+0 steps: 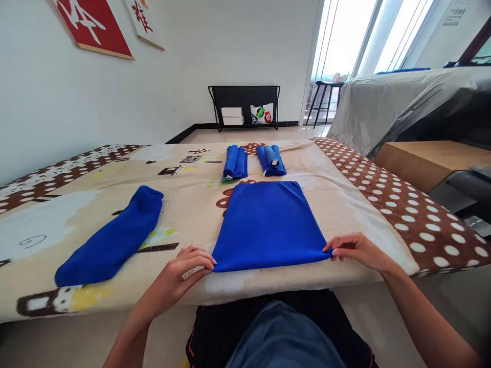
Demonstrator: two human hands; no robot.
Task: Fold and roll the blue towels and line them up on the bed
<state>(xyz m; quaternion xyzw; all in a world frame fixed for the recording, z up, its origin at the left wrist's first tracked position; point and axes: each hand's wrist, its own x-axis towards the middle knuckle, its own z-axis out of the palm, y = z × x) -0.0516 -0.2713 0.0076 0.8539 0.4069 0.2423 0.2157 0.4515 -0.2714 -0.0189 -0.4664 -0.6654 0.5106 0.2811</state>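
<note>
Left hand [190, 268] and right hand [351, 248] pinch near corners of flat blue cloth [270, 225], unrolled on blanket [192, 204]; rolled blue cloths [231, 161] beyond look done; loose blue cloth [115, 237] at left, unrolled.

Flat blue cloth [270, 225] spread on patterned blanket [356, 220]. Left-hand grip [178, 271], right-hand grip [356, 249] pinch its near corners. Rolled cloths [230, 162] beyond it, bunched cloth [115, 240] to its left.

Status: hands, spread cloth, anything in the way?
Left hand, right hand holding near corners. Blue cloth spread on blanket. Rolled cloths beyond, bunched cloth leftward, neither covering it.
</note>
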